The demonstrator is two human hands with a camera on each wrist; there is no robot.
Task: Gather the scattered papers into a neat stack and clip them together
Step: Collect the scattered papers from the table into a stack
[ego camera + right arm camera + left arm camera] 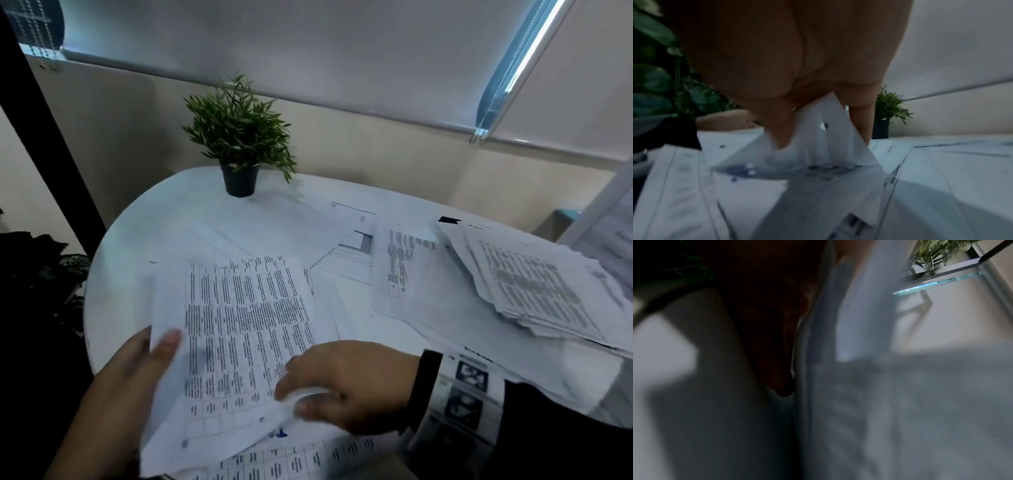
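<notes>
A person stands at a round white desk (137, 240) with printed papers spread over it. The left hand (130, 387) holds the left edge of a sheet full of small print (239, 329), with the thumb on top and the fingers hidden under the paper. The right hand (346, 383) pinches the lower right corner of the same sheet, and that corner is bent up between the fingers. In the right wrist view the pinched corner (818, 129) has a small punched hole in it.

More loose sheets (349, 246) lie flat in the middle of the desk. A messy pile of papers (534, 284) sits on the right side, well apart from the held sheet. Another printed sheet (291, 459) lies at the near edge, under the held one.

A small green plant in a black pot (239, 150) stands at the back of the desk.
</notes>
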